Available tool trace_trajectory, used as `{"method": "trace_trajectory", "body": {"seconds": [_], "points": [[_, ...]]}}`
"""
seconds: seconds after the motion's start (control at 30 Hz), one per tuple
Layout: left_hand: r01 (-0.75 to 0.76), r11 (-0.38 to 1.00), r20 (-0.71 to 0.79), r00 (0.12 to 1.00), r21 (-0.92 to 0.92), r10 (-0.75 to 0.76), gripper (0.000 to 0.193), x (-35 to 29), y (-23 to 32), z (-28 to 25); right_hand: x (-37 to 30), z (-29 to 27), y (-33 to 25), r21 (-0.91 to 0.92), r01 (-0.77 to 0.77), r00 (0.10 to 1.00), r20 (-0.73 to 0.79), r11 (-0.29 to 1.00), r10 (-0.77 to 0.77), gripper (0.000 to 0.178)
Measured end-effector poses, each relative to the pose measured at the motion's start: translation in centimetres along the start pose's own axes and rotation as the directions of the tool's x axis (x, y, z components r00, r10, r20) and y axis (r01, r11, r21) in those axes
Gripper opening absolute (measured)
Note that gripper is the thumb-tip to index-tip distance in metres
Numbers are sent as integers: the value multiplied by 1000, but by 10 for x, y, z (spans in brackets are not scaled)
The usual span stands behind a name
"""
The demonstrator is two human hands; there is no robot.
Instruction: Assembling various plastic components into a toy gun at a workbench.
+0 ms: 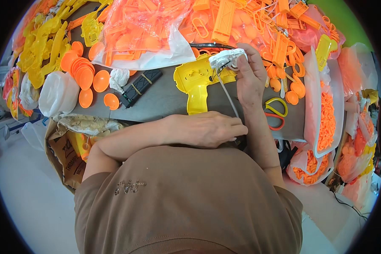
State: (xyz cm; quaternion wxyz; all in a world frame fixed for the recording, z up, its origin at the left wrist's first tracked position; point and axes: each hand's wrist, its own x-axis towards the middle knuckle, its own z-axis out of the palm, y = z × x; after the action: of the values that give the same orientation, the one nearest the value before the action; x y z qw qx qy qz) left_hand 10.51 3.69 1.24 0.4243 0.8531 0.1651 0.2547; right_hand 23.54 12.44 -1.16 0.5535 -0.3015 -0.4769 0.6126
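Observation:
My right hand (pixel 250 80) is raised over the table, thumb and fingers closed on a white plastic housing (pixel 226 58) with thin dark wires. From it a pale cord (pixel 228 95) runs down toward my left hand (pixel 213 129). That hand lies across my front at the table's near edge, its fingers curled together beside my right forearm; what they hold, if anything, is hidden. Behind the white housing lies a yellow plastic half-shell (pixel 194 78) with a handle pointing toward me, its hollow side up. Scissors (pixel 276 113) with yellow and orange handles rest right of my right wrist.
Orange plastic parts (pixel 224 21) heap along the back, partly on a clear bag (pixel 173 51). At left are orange discs (pixel 85 78), a black block with tan bands (pixel 142 86) and yellow shells (pixel 42 46). A bin (pixel 311 106) of small orange pieces stands right; a paper bag (pixel 63 156) is below left.

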Motion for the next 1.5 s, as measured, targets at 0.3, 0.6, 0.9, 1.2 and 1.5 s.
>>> {"method": "trace_trajectory", "body": {"seconds": [0.3, 0.6, 0.9, 1.2, 1.5], "points": [[10, 977, -429, 899, 211, 83, 31, 16, 6, -75, -3, -6, -10, 116, -73, 997, 24, 991, 70, 28], [4, 75, -12, 994, 997, 106, 32, 34, -53, -148, -7, -9, -5, 177, -50, 997, 61, 983, 40, 33], [-113, 251, 244, 772, 961, -586, 43, 53, 21, -165, -9, -19, -3, 321, -73, 997, 42, 944, 62, 31], [458, 796, -125, 886, 396, -447, 25, -55, 18, -123, -16, -8, -1, 147, -79, 997, 6, 986, 79, 29], [475, 640, -288, 618, -604, -731, 24, -73, 1, -74, -26, 5, 8, 23, -145, 982, -123, 989, 147, 23]]}}
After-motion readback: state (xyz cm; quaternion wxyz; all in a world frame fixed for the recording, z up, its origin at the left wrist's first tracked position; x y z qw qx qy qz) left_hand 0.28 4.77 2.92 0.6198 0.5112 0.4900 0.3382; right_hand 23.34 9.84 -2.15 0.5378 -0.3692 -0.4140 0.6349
